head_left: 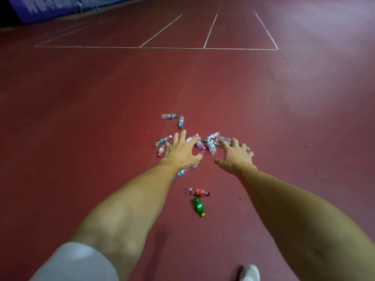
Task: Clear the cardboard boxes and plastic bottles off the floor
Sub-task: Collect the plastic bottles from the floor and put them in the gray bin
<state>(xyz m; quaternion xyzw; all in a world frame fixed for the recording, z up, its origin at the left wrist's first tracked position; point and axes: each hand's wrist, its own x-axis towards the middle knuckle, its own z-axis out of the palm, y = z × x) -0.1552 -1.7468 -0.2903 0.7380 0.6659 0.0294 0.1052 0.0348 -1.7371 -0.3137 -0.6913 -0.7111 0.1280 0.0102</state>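
Note:
Several clear plastic bottles (211, 144) lie scattered on the red floor (101, 118) ahead of me. Two more clear ones (169, 116) lie a little farther off. Closer to me a clear bottle with a red label (197, 192) and a green bottle (198, 206) with a yellow cap lie side by side. My left hand (181, 151) is stretched out over the pile with its fingers spread and holds nothing. My right hand (236, 154) reaches out beside it, fingers spread and empty, covering part of the bottles on the right. No cardboard boxes are in view.
White court lines (203, 48) cross the floor farther ahead. A blue banner or wall (60, 7) stands at the far left. My white shoe (250, 273) shows at the bottom edge. Bare red floor lies on both sides of the bottles.

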